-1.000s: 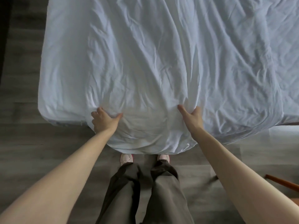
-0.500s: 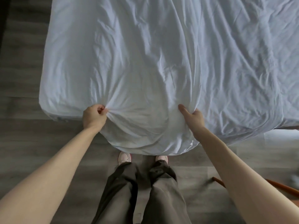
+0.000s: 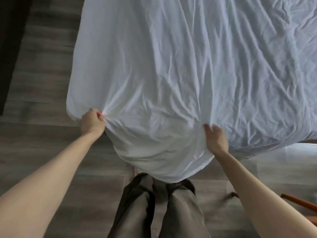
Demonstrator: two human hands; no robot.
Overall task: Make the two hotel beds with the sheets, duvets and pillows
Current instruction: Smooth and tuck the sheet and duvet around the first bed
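A wrinkled white sheet [image 3: 171, 74] covers the bed and fills most of the view, its near edge hanging down over the foot of the bed in front of my legs. My left hand [image 3: 91, 121] is a closed fist bunching a fold of the sheet near the bed's left corner, with creases radiating from the grip. My right hand [image 3: 216, 138] presses against the sheet at the bed's near edge, thumb and fingers pinching the cloth. No duvet or pillow is in view.
Grey wood-plank floor [image 3: 42, 74] lies left of the bed and under my feet. A dark piece of furniture [image 3: 10, 40] stands at the far left. An orange-brown wooden chair part [image 3: 301, 203] shows at lower right. A pale patch of cloth or light [image 3: 298, 162] lies right of me.
My left hand went from open on the sheet to a fist gripping it, and pulled the cloth left. The sheet's near edge hangs lower, covering my shoes. My right hand stayed put.
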